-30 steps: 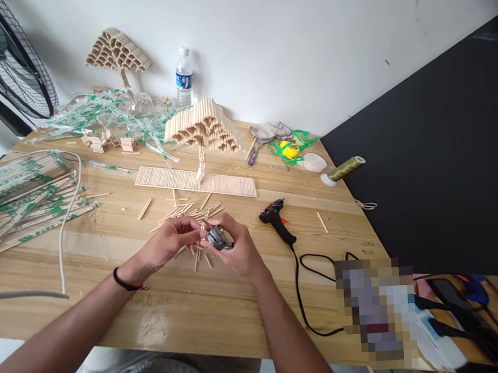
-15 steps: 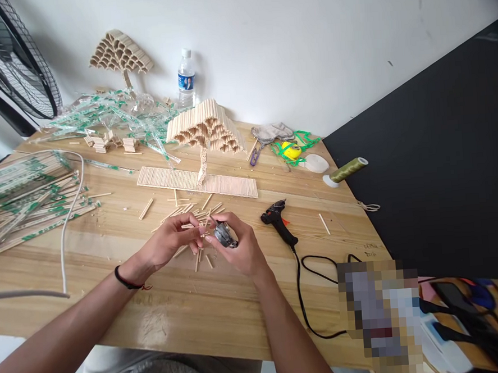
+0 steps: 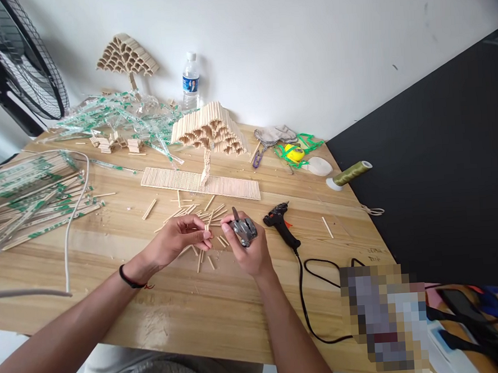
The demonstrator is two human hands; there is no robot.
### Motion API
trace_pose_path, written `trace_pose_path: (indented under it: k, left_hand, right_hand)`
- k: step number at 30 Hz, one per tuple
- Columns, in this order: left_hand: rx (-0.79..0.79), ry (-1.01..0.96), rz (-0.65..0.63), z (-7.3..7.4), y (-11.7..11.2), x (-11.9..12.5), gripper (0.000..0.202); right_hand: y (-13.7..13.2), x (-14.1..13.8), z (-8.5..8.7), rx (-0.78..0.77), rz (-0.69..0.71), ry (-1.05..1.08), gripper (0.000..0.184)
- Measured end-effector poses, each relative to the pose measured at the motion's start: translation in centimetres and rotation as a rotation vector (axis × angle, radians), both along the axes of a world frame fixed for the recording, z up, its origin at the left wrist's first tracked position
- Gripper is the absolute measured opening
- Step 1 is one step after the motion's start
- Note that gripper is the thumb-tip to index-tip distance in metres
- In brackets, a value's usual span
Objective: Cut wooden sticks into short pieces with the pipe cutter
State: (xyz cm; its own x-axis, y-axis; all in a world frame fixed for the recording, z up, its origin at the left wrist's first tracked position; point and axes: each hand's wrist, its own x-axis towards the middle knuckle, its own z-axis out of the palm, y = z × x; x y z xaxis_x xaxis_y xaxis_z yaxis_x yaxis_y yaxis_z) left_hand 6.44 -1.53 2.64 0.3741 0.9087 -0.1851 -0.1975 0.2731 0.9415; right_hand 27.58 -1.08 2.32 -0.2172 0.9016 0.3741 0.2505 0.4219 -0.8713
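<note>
Thumb and fingertips of my left hand pinch a short thin wooden stick, its upper end pointing up. A hand's width to the right, my right hand is wrapped round a compact grey metal hand tool with a narrow jaw or blade sticking up; its exact kind is unclear. The tool and the stick are apart. Under and around both hands, several cut wooden sticks are scattered on the table. Just beyond lies a flat strip of sticks, bearing a tree-shaped stick model.
A black glue gun with its cord lies on the right, near a thread spool. Wrapped chopsticks and a white cable occupy the left. Behind are wrappers, a bottle, another tree model and a fan.
My right hand has drawn the grey tool rightward, away from the stick, and turned it so its jaw points up. My left hand keeps its pinch. The view has shifted slightly.
</note>
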Motion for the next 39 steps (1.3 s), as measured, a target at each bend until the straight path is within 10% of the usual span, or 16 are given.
trace_pose_path:
  k: [39]
  left_hand:
    - [0.361,0.03,0.001,-0.6,-0.8,0.3,0.027]
  right_hand:
    - [0.0,-0.2,-0.6,-0.388,0.088,0.284,0.023]
